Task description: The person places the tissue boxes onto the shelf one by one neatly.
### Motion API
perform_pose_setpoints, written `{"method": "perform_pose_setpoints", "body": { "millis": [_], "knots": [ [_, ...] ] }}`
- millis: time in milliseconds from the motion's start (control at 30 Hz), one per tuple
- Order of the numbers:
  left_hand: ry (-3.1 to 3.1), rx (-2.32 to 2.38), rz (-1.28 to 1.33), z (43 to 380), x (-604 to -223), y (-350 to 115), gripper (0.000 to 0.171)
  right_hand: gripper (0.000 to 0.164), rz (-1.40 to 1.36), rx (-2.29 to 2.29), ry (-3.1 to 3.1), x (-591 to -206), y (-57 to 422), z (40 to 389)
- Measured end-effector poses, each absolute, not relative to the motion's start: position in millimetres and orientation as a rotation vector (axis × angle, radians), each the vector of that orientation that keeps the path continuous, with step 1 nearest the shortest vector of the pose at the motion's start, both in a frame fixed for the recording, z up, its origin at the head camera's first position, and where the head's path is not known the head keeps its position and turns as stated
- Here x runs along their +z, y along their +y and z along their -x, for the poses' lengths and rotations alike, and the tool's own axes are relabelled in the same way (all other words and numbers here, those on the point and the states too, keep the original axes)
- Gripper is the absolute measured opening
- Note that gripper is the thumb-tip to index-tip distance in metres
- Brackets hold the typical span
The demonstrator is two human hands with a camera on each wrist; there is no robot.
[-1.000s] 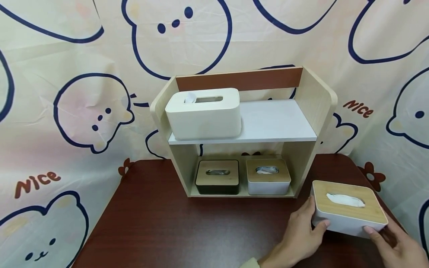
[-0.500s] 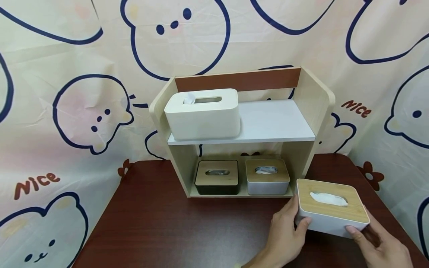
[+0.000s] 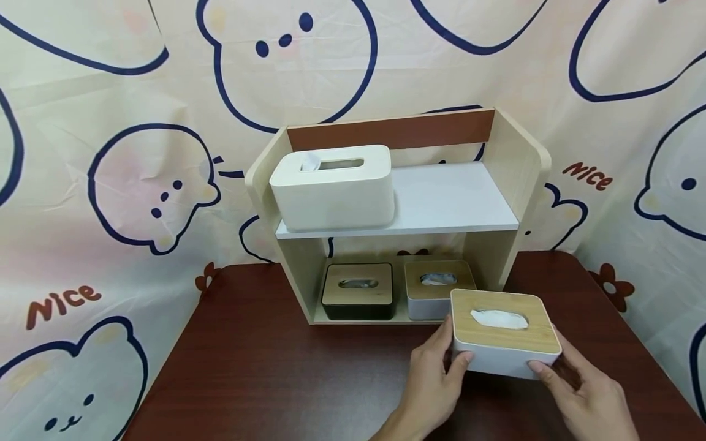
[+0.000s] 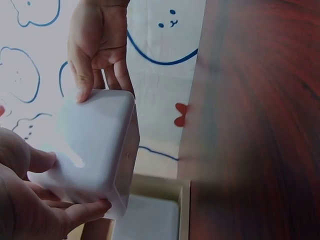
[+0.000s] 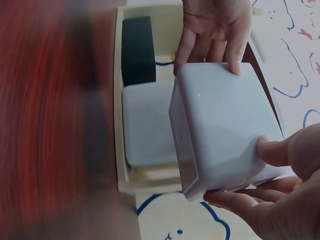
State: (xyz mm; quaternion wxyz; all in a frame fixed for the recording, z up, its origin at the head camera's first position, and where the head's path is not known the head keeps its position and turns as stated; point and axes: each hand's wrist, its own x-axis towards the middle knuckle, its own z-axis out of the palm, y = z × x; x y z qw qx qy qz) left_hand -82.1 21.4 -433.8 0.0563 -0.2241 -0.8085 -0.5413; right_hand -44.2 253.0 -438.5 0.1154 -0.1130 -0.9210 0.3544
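A white tissue box with a light wooden lid (image 3: 502,355) is held up between both hands, white tissue showing in its slot. My left hand (image 3: 430,380) grips its left end, thumb on the front face. At the right end my right hand (image 3: 590,392) grips it the same way. In the left wrist view the box (image 4: 95,135) hangs clear of the dark tabletop; the right wrist view shows its front and underside (image 5: 225,120). Behind it, on the lower shelf, sits a similar white box with a wooden lid (image 3: 427,308), partly covered by the held one.
A two-tier shelf unit (image 3: 532,165) stands at the back of the dark wood table (image 3: 265,380). A large white tissue box (image 3: 336,202) rests on the left of its white upper shelf (image 3: 452,199). Lower left is a black tissue box with a wooden lid (image 3: 357,311). A cartoon-printed cloth (image 3: 132,294) hangs behind.
Both hands have carried the wooden-lidded white tissue box leftward and slightly up, from the table's right side to in front of the shelf's lower right part. The boxes on the shelves stay put.
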Motion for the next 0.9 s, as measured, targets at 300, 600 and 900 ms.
{"method": "perform_pose_setpoints", "body": {
  "millis": [300, 600, 900],
  "knots": [
    [-2.406, -1.646, 0.622, 85, -428, -10, 0.064, 0.077, 0.120, 1.020, -2.675, -426, 226, 49],
    [-2.324, -1.765, 0.562, 88, -419, -40, 0.064, 0.073, -0.065, 1.081, -2.576, -419, 200, 62],
    [-2.304, -1.799, 0.498, 89, -409, -54, 0.065, 0.068, -0.132, 1.070, -2.518, -408, 190, 67]
  ]
}}
